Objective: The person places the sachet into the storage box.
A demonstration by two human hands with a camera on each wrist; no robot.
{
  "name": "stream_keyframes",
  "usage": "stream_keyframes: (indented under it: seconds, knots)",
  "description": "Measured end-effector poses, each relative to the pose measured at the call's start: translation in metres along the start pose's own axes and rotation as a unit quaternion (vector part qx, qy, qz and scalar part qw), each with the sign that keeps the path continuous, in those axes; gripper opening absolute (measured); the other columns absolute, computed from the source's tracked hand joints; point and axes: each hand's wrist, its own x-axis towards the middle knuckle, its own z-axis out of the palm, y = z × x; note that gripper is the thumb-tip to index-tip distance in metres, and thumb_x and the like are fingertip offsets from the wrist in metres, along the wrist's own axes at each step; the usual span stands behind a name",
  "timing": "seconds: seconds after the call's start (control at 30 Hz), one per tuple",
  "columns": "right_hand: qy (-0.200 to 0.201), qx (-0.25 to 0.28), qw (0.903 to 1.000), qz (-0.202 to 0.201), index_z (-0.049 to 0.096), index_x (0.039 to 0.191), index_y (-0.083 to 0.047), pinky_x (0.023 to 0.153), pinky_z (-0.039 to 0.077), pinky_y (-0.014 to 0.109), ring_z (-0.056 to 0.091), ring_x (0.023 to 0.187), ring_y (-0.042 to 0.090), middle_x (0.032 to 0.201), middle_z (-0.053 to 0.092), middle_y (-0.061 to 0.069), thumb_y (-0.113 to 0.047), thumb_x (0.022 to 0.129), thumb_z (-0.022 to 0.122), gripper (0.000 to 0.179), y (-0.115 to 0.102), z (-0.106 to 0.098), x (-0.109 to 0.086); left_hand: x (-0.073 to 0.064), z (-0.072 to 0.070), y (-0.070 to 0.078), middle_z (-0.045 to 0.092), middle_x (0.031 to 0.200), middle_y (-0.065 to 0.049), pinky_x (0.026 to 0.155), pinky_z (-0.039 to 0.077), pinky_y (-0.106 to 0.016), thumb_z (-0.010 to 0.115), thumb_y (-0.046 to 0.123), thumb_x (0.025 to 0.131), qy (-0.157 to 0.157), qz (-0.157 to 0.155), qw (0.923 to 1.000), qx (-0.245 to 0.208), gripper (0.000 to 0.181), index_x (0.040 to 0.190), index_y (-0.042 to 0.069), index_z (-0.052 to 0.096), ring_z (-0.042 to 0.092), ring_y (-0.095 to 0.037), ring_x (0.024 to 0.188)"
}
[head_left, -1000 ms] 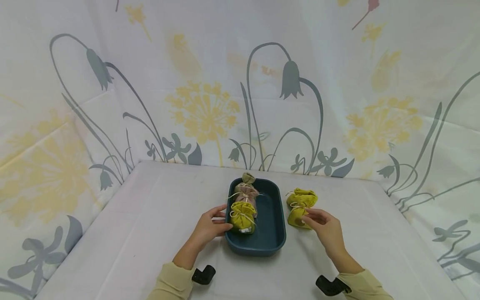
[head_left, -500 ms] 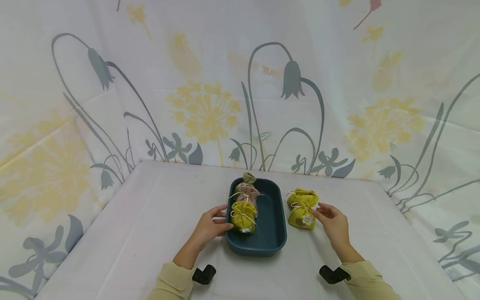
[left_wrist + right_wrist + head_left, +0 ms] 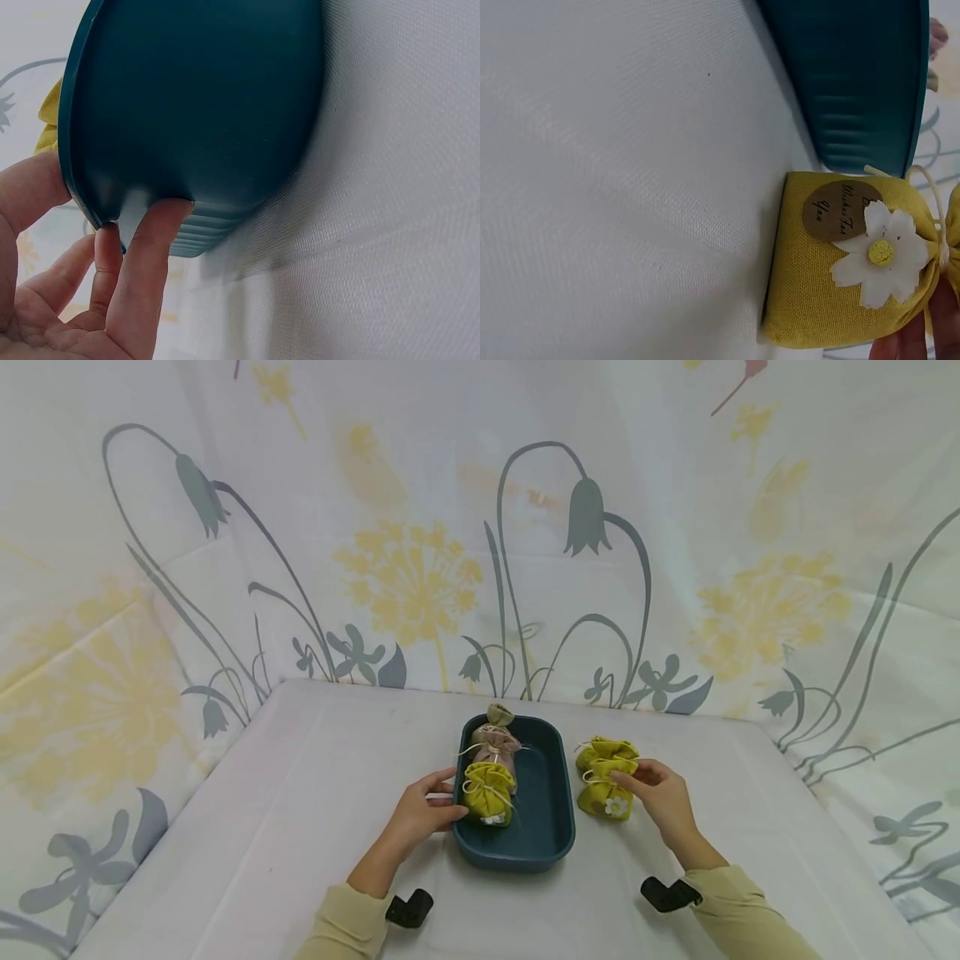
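A dark blue rectangular tub [image 3: 542,793] stands on the table. My left hand [image 3: 423,806] holds its left wall, thumb over the rim and fingers against the outer side, as the left wrist view shows. Down the tub's left half stand a yellow drawstring pouch [image 3: 486,792], a pinkish one [image 3: 497,747] and a greenish one [image 3: 500,715] in a row. To the right of the tub, my right hand [image 3: 663,795] pinches the tied neck of a yellow drawstring pouch [image 3: 802,277] with a white flower [image 3: 881,255] and a brown round label [image 3: 832,214].
Another yellow pouch [image 3: 609,747] is right behind the one at my right hand. White cloth covers the table [image 3: 337,760], and a flower-print curtain [image 3: 450,527] rises at the back and sides.
My right hand first drew back to the right from the front of the yellow pouch, uncovering its flower, then came in to the pouch's neck. The left hand and tub have stayed put.
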Motion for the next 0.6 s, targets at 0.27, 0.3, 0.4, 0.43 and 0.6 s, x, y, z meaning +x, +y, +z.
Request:
stream_keyframes:
  seconds: [0.27,0.3,0.4,0.43,0.6]
  knots:
    - [-0.024,-0.005,0.9994,-0.026,0.058,0.12,0.003,0.072,0.048,0.02,0.053,0.089,0.011,0.107,0.061,0.009,-0.036,0.079,0.074,0.058,-0.0024,-0.0006,-0.0037,0.0009,-0.0003,0.0,0.048,0.117,-0.018,0.072,0.056,-0.036,0.072,0.002,0.08,0.0,0.004,1.0,0.001,0.064,0.138,0.002,0.043,0.057,-0.029,0.104]
    - [-0.023,-0.003,0.9993,-0.031,0.058,0.119,0.004,0.072,0.048,0.02,0.054,0.088,0.01,0.106,0.061,0.009,-0.034,0.08,0.074,0.057,-0.0027,-0.0005,-0.0039,0.0001,-0.0003,0.0011,0.048,0.118,-0.018,0.072,0.056,-0.036,0.072,0.003,0.08,0.0,0.005,1.0,0.001,0.065,0.138,0.003,0.043,0.057,-0.029,0.104]
    - [-0.023,0.014,0.9988,-0.041,0.06,0.116,0.005,0.071,0.049,0.018,0.056,0.084,0.007,0.103,0.062,0.008,-0.03,0.08,0.074,0.052,-0.0033,0.0001,-0.0044,-0.0014,-0.0003,0.0024,0.048,0.118,-0.017,0.072,0.056,-0.035,0.072,0.005,0.08,0.003,0.0,1.0,-0.002,0.065,0.138,0.005,0.043,0.057,-0.028,0.104]
    - [-0.023,0.02,0.9986,-0.043,0.06,0.115,0.006,0.071,0.049,0.017,0.056,0.083,0.006,0.103,0.063,0.008,-0.028,0.08,0.074,0.051,-0.0036,0.0004,-0.0044,-0.0019,-0.0002,0.0029,0.048,0.118,-0.017,0.072,0.056,-0.035,0.072,0.005,0.08,0.003,0.0,1.0,-0.003,0.065,0.138,0.005,0.043,0.057,-0.028,0.104]
    - [-0.02,0.032,0.9978,-0.054,0.062,0.111,0.007,0.071,0.05,0.016,0.058,0.081,0.003,0.101,0.064,0.007,-0.026,0.081,0.073,0.046,-0.0062,0.0009,-0.0043,-0.0011,0.0002,0.0007,0.048,0.118,-0.017,0.072,0.056,-0.036,0.073,0.005,0.08,0.0,0.001,1.0,-0.005,0.066,0.138,0.005,0.043,0.057,-0.027,0.103]
